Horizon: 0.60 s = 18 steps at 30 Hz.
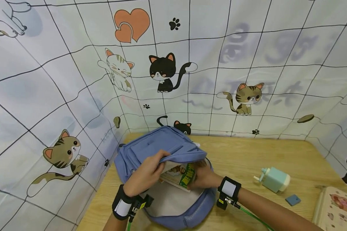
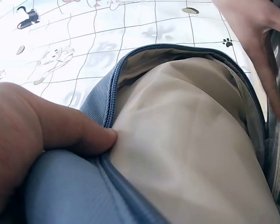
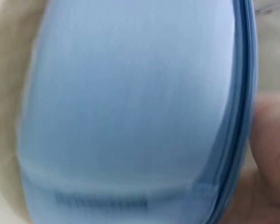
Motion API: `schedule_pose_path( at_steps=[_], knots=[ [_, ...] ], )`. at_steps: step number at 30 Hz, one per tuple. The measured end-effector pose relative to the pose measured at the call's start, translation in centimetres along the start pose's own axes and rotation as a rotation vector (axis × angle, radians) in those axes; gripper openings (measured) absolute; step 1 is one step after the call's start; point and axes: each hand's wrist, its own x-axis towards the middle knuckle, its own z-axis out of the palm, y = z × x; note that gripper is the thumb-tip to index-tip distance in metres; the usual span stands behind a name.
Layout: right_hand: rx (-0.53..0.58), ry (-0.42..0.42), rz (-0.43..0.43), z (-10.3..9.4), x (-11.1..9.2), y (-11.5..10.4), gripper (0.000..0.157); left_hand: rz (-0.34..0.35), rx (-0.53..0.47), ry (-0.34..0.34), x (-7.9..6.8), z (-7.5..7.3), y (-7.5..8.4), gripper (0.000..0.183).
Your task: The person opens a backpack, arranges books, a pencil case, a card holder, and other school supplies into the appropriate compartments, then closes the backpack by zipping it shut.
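Observation:
A blue backpack [image 1: 199, 208] lies unzipped on the table, its pale lining [image 2: 186, 126] showing. My left hand [image 1: 146, 175] lifts the zippered flap [image 1: 162, 144], pinching its edge between thumb and fingers; the left wrist view shows a fingertip [image 2: 105, 139] against the lining beside the zipper. Inside the opening is a book [image 1: 182, 175] with a green and pictured cover, partly under the flap. My right hand [image 1: 205, 177] reaches into the bag and grips the book's right side, its far fingers hidden. Blue fabric [image 3: 130, 102] fills most of the right wrist view.
To the right on the wooden table [image 1: 237, 154] stand a mint-green pencil sharpener [image 1: 274, 179], a small blue eraser-like block [image 1: 293, 200] and a cream case [image 1: 335, 208] with printed pictures. A cat-patterned sheet [image 1: 205, 96] hangs behind and at the sides.

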Motion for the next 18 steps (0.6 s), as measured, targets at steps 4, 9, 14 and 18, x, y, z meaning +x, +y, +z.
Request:
schedule_pose_path(
  at_steps=[4, 9, 14, 18],
  knots=[
    [-0.095, -0.003, -0.112, 0.8, 0.1, 1.4, 0.102, -0.002, -0.012, -0.022, 0.0, 0.3, 0.0, 0.027],
    [-0.232, 0.11, -0.157, 2.8, 1.2, 2.1, 0.09, 0.023, -0.009, -0.012, -0.1, 0.6, 0.0, 0.026],
    [-0.215, 0.121, -0.155, 3.0, 2.5, 1.2, 0.086, 0.043, 0.018, -0.007, -0.2, 1.0, 0.1, 0.027],
    [-0.134, 0.039, -0.119, 1.9, 2.7, -0.6, 0.083, 0.044, 0.031, 0.008, -0.6, 1.4, 0.0, 0.027]
  ],
)
